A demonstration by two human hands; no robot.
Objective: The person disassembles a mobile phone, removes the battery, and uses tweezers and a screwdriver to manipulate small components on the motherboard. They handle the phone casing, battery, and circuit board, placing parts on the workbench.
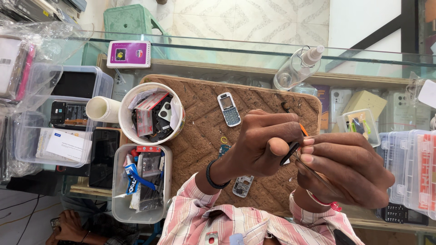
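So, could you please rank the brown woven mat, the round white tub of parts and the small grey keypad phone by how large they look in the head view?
1. Brown woven mat, clearly largest.
2. Round white tub of parts.
3. Small grey keypad phone, smallest.

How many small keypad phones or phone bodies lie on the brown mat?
2: a keypad phone above the hands, and an opened phone body near the left wrist. The hands may hide more.

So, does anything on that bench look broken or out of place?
Yes: a small phone shell lies opened up on the brown mat, its insides showing, near the left hand. A clear spray bottle lies tipped on its side.
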